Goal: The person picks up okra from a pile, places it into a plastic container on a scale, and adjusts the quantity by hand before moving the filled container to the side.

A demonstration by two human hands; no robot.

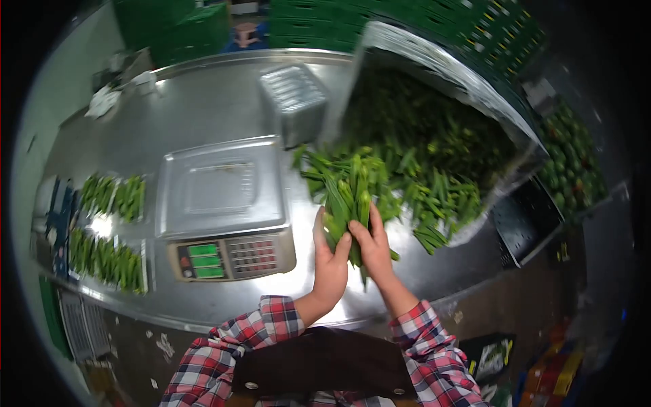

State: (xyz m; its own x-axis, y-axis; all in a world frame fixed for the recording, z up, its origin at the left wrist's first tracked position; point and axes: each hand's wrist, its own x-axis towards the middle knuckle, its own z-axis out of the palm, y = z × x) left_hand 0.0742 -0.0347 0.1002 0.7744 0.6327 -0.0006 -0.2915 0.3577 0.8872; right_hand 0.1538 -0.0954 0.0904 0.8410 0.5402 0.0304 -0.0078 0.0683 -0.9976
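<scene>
A bunch of okra pods [348,203] is gathered between my two hands over the steel table. My left hand [329,264] wraps the bunch from the left side, its thumb across the lower pods. From the right, my right hand [373,249] closes on the same pods, its fingers running up along them. Just beyond my hands lies a loose heap of okra [441,203], spilling from a large lined container [468,74] full of dark green pods. To the left of my hands stands a weighing scale [224,197] with a bare metal pan and lit green display.
A stack of clear plastic trays [293,91] stands behind the scale. Trays filled with okra [108,261] sit at the table's left end. A black crate [525,220] is beside the table's right edge, and green crates [312,24] line the back.
</scene>
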